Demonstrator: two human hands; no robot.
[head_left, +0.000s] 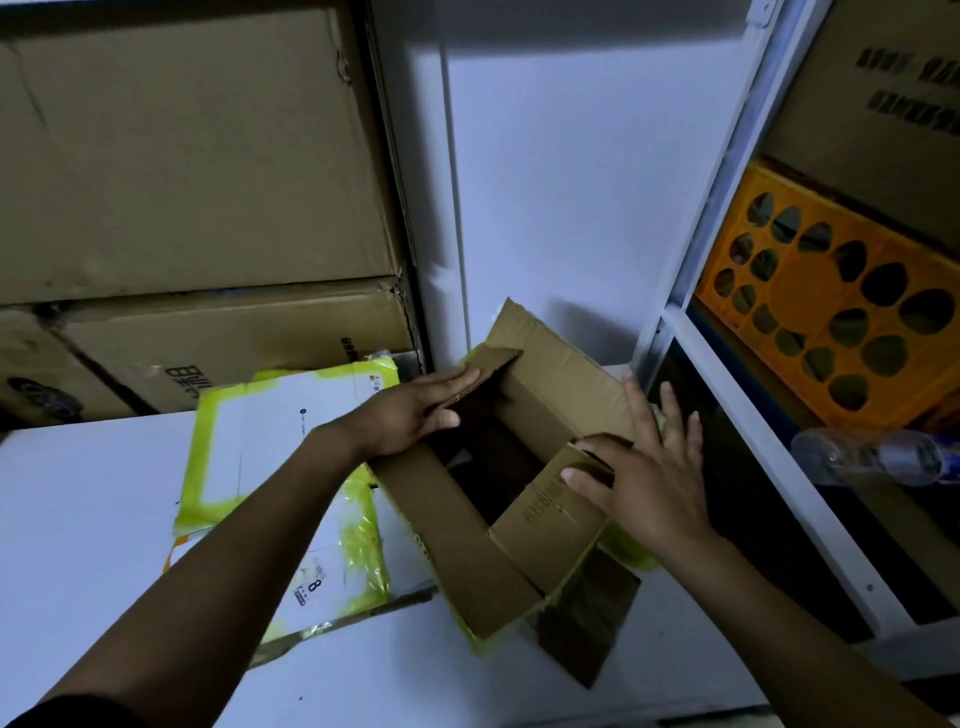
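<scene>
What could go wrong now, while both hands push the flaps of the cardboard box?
1. The cardboard box partly lies on the yellow-edged mailers, so it may slide when the left hand and right hand press.
2. The far flap stands up; closing the side flaps first may leave it outside.
3. The box sits close to the shelf frame; the right hand's fingers may hit it.

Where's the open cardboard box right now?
Head view, centre: the cardboard box sits on the white table, left hand and right hand on its flaps, yellow-edged mailers to its left, shelf frame right.
</scene>
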